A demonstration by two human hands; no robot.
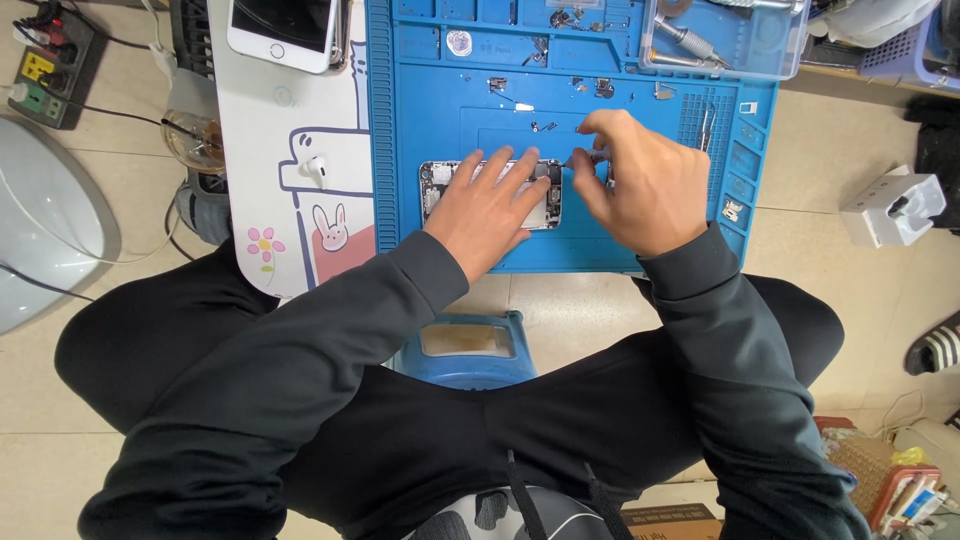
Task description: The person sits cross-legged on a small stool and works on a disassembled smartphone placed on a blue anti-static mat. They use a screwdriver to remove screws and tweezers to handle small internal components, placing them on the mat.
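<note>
Pressing flat on opened phone (440, 185), left hand (490, 205) unclenched, right hand (640, 185) pinching small tool (578, 158) beside it

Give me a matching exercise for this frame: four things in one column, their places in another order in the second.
Things:
1. opened phone
2. white phone
3. earbud
4. clear plastic box

Places:
A. top right corner of the blue mat
B. under the left hand
C. on the cartoon-print mat
D. top edge, left of the blue mat

Pairs: 1-B, 2-D, 3-C, 4-A
</note>
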